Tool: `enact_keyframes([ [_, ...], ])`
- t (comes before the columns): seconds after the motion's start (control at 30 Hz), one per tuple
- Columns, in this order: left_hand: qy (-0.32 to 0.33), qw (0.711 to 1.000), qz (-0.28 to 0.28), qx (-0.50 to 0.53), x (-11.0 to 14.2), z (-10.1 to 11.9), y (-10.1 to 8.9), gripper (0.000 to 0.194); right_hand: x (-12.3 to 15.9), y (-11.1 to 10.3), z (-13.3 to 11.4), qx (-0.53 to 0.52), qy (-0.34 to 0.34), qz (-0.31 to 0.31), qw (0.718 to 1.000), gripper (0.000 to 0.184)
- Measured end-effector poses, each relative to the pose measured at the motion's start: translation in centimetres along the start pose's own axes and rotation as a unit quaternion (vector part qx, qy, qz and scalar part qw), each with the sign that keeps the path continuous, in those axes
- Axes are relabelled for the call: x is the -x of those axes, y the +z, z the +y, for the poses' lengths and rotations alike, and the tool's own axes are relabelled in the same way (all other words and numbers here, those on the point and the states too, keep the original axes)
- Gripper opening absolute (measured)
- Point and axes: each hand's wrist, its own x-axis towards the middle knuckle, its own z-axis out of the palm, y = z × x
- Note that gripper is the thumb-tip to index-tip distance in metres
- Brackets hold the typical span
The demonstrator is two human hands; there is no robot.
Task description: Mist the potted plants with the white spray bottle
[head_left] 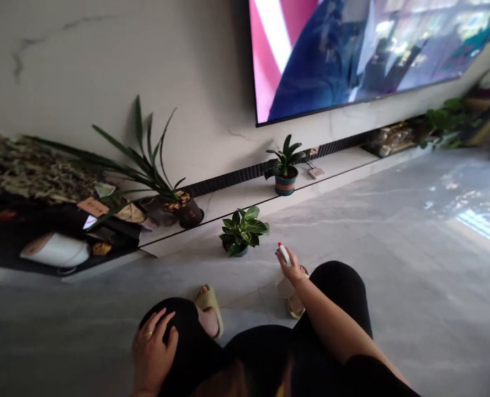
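Wears black clothing (265,353) closest to the lens, with knees bent and well apart over a grey marbled floor (394,237). Rests the left hand (152,347) palm down on the left knee, fingers slightly spread, with a gold ring (148,334) on one of them. Reaches the right hand (292,267) forward past the inside of the right knee, fingers closed around the top of a white spray bottle (285,255), red tip away from the body, pale see-through lower part below the hand. Holds it above the floor, near the leafy plant (247,229) but apart from it, to the right in view. Keeps feet in pale green slippers (206,300), toes toward the leafy plant in its pot on the floor.

Faces a low white ledge (340,165) just behind that plant, with a long-leaved plant (182,212) in a dark pot at left and a smaller plant (285,173) in a green-and-brown pot near a small pinkish box (317,173). Looks also onto a lit television (311,60) on the veined wall (179,71), and a white roll (57,251) at far left.
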Motion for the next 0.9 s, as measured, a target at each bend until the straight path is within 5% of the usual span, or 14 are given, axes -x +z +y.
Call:
enact_keyframes([
  [0.5,0.042,0.999,-0.011,-0.008,-2.6,0.0,0.6,0.033,0.0,1.3,2.5,0.011,-0.010,-0.039,0.999,0.030],
  [0.9,0.030,0.999,-0.015,0.004,-2.6,0.2,0.7,0.033,0.2,0.9,3.4,0.080,0.052,-0.035,0.995,0.027],
])
